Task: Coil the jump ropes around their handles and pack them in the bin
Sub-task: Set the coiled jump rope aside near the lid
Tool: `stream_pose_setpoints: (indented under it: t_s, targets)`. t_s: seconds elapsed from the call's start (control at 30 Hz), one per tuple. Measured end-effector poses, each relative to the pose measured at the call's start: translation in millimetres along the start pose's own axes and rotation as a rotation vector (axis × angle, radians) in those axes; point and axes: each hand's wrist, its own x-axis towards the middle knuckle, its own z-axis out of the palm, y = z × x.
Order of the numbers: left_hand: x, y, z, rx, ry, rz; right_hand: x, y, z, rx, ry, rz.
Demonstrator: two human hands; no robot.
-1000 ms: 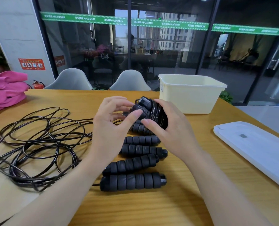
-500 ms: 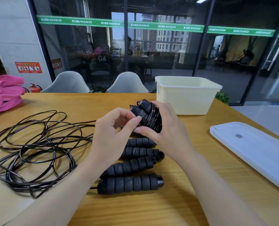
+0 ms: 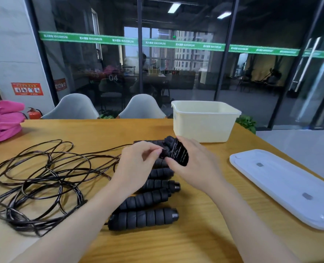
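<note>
My right hand (image 3: 197, 166) grips a coiled jump rope bundle (image 3: 178, 152), black cord wound round its handles, above the middle of the wooden table (image 3: 204, 234). My left hand (image 3: 136, 168) pinches the end of that bundle with thumb and fingertips. Below my hands lie several black ribbed foam handles (image 3: 144, 218) side by side. Their loose black cords (image 3: 37, 179) sprawl in a tangle to the left. A cream plastic bin (image 3: 202, 122) stands just behind the bundle; its inside is hidden from here.
A white lid (image 3: 282, 185) lies flat at the table's right edge. Pink cloth (image 3: 1, 120) is piled at the far left corner. Two grey chairs (image 3: 140, 107) stand behind the table, in front of a glass wall.
The camera tilted up, so hands and handles sit lower in view. My left hand's fingers closed to a pinch on the bundle's end. The bundle stays in my right hand.
</note>
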Motion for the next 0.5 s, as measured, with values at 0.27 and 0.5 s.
stream_pose_setpoints:
  t_s: [0.27,0.5]
  targets:
    - [13.7,69.3,64.2,0.146,-0.546,0.014,-22.9,80.3,-31.2,-0.010,0.161,0.349]
    - [16.9,78.9,124.4,0.045,-0.713,-0.142,-36.6,117.1,-31.6,-0.179,0.073,0.499]
